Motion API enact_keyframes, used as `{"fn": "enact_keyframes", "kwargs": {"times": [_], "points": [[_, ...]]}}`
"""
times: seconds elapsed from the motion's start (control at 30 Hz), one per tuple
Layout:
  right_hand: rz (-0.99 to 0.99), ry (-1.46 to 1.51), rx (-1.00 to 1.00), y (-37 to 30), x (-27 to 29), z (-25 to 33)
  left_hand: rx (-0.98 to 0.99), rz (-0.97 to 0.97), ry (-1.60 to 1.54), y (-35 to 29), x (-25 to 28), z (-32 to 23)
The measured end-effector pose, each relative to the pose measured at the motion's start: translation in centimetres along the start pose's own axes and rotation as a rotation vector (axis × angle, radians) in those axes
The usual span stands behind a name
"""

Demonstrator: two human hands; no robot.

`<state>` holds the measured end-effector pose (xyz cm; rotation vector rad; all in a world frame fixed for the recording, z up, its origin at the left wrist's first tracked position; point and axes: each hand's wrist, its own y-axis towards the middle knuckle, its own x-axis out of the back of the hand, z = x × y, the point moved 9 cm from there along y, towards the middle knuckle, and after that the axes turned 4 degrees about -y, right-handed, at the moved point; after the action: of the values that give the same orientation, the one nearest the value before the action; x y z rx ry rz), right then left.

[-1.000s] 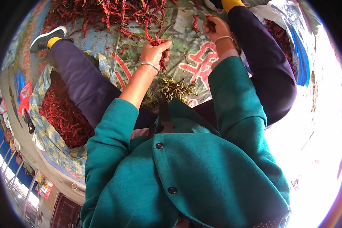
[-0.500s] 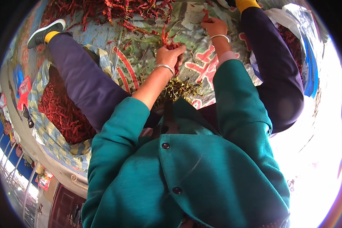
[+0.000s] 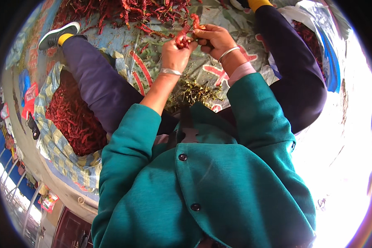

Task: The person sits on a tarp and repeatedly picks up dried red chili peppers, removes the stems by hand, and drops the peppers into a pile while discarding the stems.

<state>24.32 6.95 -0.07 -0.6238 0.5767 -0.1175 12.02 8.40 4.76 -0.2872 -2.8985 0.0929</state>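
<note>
My left hand point(image 3: 175, 57) is closed around several dried red chilies point(image 3: 182, 37), which poke out past its fingers. Right beside it, my right hand point(image 3: 220, 42) pinches a brighter orange-red dried chili point(image 3: 195, 20) between thumb and fingertips, close to the left hand's bunch. The exact contact between the two hands is partly hidden by the fingers. Beyond them, a large heap of dried red chilies point(image 3: 132, 11) lies on the printed sheet point(image 3: 231, 25). Just below my hands sits a small pile of pale green-brown stems point(image 3: 196, 91).
On the left, a checked woven sack point(image 3: 49, 128) holds many dried chilies point(image 3: 72, 118). A white and blue sack point(image 3: 318, 25) with darker chilies stands beyond my right leg point(image 3: 287, 62). My left leg point(image 3: 93, 70) stretches along the left. Sunglasses point(image 3: 33, 126) lie at far left.
My right hand has come left and nearer from the upper right, and now meets my left hand. My left hand has shifted slightly up and left, still holding chilies.
</note>
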Motion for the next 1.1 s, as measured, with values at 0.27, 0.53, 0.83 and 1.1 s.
{"fn": "enact_keyframes", "kwargs": {"times": [0.27,0.53,0.83,1.1], "points": [[0.489,0.317,-0.261,-5.6,-4.4,1.2,-0.983,0.511,0.471,-4.4,-1.4,-12.7],[0.345,0.008,-0.096,-11.9,-3.5,8.1,-1.146,1.093,0.293,-12.9,-6.0,-15.4],[-0.767,-1.783,0.781,-20.5,18.4,28.8,-0.471,0.797,0.556,-9.8,-3.2,-2.8],[-0.584,-2.005,0.455,-12.8,30.4,26.6,-0.248,0.615,0.648,-8.5,0.4,0.2]]}}
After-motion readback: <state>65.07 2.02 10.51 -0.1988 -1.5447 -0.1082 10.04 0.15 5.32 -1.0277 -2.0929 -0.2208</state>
